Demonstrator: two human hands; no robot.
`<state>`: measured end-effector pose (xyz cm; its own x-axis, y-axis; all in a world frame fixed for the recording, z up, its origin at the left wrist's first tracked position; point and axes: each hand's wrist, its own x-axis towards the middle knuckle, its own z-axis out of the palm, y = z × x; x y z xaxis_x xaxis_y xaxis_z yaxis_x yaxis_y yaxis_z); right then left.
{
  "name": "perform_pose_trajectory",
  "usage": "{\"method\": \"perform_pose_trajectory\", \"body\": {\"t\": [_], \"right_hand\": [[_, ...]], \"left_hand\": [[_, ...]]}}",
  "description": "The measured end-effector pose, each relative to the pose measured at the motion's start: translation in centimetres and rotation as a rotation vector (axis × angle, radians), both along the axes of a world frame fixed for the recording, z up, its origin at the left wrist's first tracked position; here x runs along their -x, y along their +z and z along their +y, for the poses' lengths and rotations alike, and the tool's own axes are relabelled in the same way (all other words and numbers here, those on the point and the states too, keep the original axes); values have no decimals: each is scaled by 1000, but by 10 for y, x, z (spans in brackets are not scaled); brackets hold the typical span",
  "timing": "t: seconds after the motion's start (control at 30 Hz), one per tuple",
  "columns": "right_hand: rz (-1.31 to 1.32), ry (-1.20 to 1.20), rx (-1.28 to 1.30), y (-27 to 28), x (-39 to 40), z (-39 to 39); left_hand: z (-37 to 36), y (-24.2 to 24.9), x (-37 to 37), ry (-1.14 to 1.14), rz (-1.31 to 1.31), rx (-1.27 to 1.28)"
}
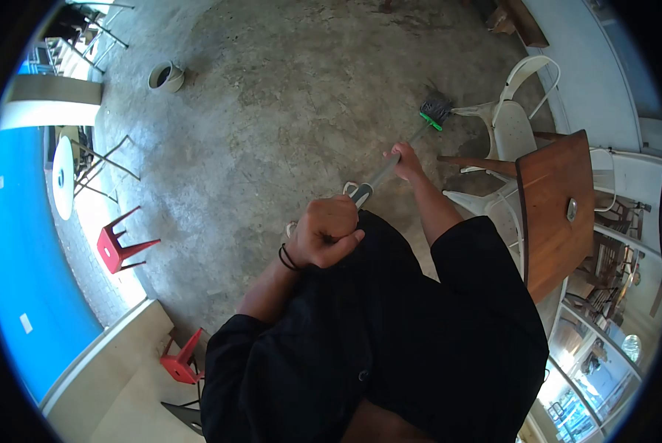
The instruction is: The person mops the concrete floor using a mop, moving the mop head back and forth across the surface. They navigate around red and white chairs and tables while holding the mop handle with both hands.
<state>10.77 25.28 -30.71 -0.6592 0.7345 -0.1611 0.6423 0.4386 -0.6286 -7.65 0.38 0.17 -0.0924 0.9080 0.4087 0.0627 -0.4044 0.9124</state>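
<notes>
A mop (pixel 381 173) with a grey pole slants away from my body toward the right. My left hand (pixel 332 230), with black bands at the wrist, is closed around the dark grip at the top of the pole, near my waist. Lower down the pole, my right hand (pixel 405 162) has its fingers wrapped round it. At the far end, the green clamp (pixel 431 122) holds a dark grey mop head (pixel 437 109), which rests on the concrete floor (pixel 272 125) close to the legs of a white chair.
White metal chairs (pixel 512 129) and a wooden table (pixel 556 214) with a small object on top stand at the right. A bucket (pixel 166 77) is on the floor at the far left. Red stools (pixel 113 249) and a round white table (pixel 63 177) line the left side.
</notes>
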Motion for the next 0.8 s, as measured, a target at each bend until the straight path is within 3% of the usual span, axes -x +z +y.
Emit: {"method": "perform_pose_trajectory", "body": {"t": [0.2,0.5,0.8], "right_hand": [[110,184,36,12,105,-66],[486,805,112,17,304,-314],[227,1144,401,51,347,-535]], "left_hand": [[-87,24,34,155,117,-72],[-291,76,59,670,250,-70],[-400,92,22,950,302,-14]]}}
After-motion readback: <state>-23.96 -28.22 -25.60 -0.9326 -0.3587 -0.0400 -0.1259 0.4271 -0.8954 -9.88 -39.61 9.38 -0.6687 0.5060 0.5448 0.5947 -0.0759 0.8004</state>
